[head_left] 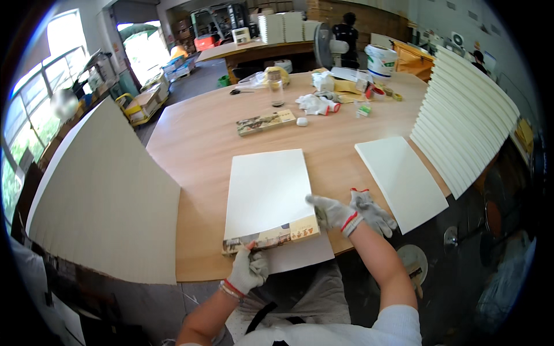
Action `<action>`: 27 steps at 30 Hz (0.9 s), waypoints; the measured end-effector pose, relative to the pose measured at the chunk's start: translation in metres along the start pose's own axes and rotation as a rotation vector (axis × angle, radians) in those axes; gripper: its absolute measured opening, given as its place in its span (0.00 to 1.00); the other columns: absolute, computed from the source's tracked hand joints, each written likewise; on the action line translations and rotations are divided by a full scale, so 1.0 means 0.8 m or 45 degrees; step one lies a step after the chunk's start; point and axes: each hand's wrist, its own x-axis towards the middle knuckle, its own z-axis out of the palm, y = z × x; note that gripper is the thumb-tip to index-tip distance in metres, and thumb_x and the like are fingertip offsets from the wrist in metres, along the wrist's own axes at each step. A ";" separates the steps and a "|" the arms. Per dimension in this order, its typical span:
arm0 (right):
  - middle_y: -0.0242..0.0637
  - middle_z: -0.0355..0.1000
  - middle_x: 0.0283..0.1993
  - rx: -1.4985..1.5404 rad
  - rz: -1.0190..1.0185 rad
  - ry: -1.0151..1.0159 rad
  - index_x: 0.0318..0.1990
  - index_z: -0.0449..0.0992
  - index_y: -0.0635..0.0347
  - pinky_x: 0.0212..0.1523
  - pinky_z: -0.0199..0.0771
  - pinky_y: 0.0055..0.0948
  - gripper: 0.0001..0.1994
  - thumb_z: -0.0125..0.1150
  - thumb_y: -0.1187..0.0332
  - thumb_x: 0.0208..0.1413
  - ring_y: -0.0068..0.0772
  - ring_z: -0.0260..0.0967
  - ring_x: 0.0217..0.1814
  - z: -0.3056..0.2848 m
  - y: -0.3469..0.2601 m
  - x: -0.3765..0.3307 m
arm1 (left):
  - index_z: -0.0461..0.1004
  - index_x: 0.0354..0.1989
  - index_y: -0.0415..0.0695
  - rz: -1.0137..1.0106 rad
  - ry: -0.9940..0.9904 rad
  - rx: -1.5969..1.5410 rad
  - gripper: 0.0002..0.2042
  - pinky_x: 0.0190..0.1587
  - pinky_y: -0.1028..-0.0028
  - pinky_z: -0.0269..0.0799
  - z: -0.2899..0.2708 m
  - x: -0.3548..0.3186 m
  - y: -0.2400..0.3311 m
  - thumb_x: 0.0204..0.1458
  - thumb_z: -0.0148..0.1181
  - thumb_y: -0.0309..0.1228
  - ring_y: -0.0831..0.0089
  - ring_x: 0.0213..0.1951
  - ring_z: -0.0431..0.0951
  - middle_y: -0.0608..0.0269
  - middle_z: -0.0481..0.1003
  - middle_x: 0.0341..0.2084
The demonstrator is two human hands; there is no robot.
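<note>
Nearest the camera, the left hand (248, 271) in a grey work glove pinches the near-left corner of a printed strip (271, 237), fingers curled closed on its end. That strip runs along the near edge of a white board (268, 193), which lies flat at the front of the round wooden desk (199, 144) and partly overhangs a thin white sheet (300, 254). The right hand (337, 214), also gloved, presses down on the strip's right end with fingers spread, apparently to keep board and strip aligned while the left hand grips. The board thus lies between the two hands, touching both.

A second white board (401, 181) rests just to the right, apart from the hands. Behind it, a fanned row of identical boards (464, 124) stands on edge. A spare printed strip (265, 122) lies mid-desk.
</note>
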 end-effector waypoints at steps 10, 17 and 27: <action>0.39 0.74 0.41 -0.138 -0.600 0.001 0.53 0.66 0.66 0.40 0.78 0.31 0.20 0.60 0.67 0.56 0.30 0.75 0.41 0.006 -0.017 0.107 | 0.69 0.26 0.52 0.468 0.030 0.554 0.10 0.14 0.82 0.50 0.023 -0.064 0.063 0.55 0.61 0.38 0.85 0.13 0.56 0.77 0.58 0.13; 0.38 0.67 0.54 -0.018 -1.052 -0.306 0.60 0.60 0.67 0.48 0.76 0.28 0.23 0.55 0.65 0.61 0.29 0.70 0.51 0.127 -0.042 0.044 | 0.73 0.46 0.37 1.121 -0.031 1.504 0.21 0.32 0.76 0.77 0.121 -0.245 0.083 0.52 0.67 0.40 0.74 0.30 0.80 0.61 0.78 0.28; 0.40 0.74 0.47 -0.470 -1.608 -0.705 0.52 0.71 0.63 0.48 0.75 0.28 0.16 0.60 0.71 0.56 0.34 0.73 0.47 0.511 -0.222 0.110 | 0.61 0.52 0.35 2.761 0.416 1.205 0.19 0.46 0.71 0.76 0.162 -0.480 0.190 0.54 0.56 0.25 0.73 0.41 0.76 0.57 0.73 0.41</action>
